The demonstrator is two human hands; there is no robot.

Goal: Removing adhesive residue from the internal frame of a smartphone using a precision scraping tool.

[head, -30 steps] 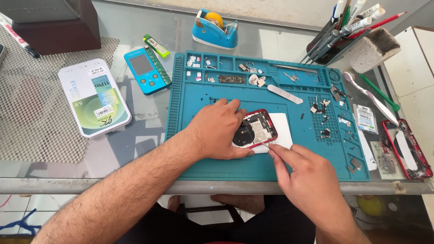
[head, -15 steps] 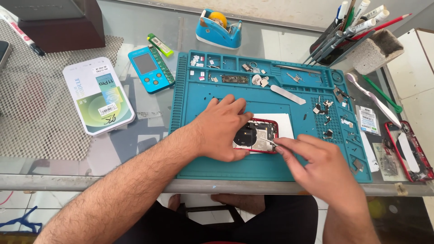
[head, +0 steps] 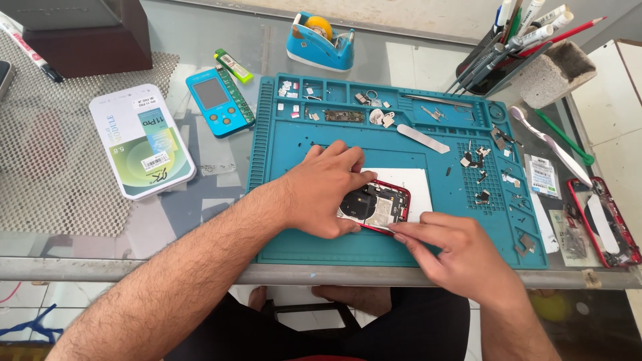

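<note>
At frame centre on the blue mat, the left hand clamps the opened red phone flat while the right hand, fingertips pinched, works its lower edge; steady, shallow pressure seems advisable.

The opened phone lies on my work mat at the bench's front edge; tape dispenser behind, boxed case left.

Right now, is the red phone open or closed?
Open: the red phone lies with bare internals showing, left hand holding it, right hand at its lower edge.
</note>
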